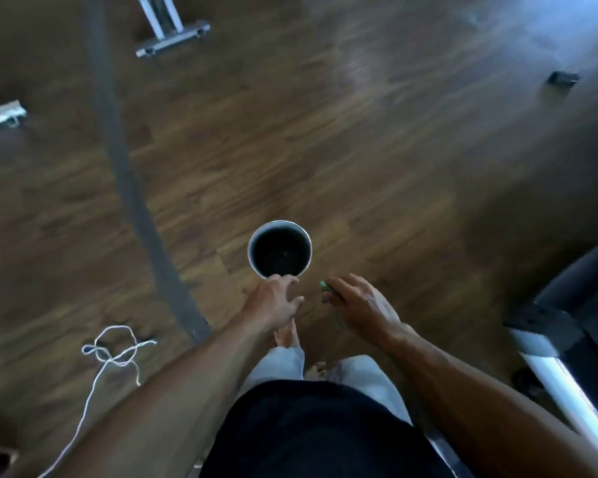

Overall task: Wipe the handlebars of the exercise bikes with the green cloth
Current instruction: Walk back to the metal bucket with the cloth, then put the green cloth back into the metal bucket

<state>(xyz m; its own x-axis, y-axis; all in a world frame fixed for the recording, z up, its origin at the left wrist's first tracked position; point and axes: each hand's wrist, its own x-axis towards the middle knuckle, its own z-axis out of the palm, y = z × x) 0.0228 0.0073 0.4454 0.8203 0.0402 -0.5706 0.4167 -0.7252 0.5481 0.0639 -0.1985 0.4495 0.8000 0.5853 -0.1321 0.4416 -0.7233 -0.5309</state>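
The wooden plank floor [325,150] fills the view, blurred by camera motion. A dark grey strip [125,160] runs across it from upper left toward lower centre. At the right edge stands a piece of exercise equipment [573,326] with a black upper part and a silver rail; its type cannot be determined. 2 silver metal frame feet rest on the floor: 1 at top centre [171,37] and 1 at the left edge [0,115]. A white cord [114,350] lies looped on the floor at lower left. A small dark object [563,78] sits on the floor at upper right; it is too blurred to identify.

A round metal bucket [279,249] with a dark interior stands on the floor directly ahead of the person's bare feet [285,334].

The left hand [273,301] is extended toward the bucket, fingers straight, fingertips at its near rim. It holds nothing.

The right hand [358,305] is just beside the left, near the bucket, fingers curled around the green cloth [325,288]. Only a small part of the cloth shows at the fingertips.
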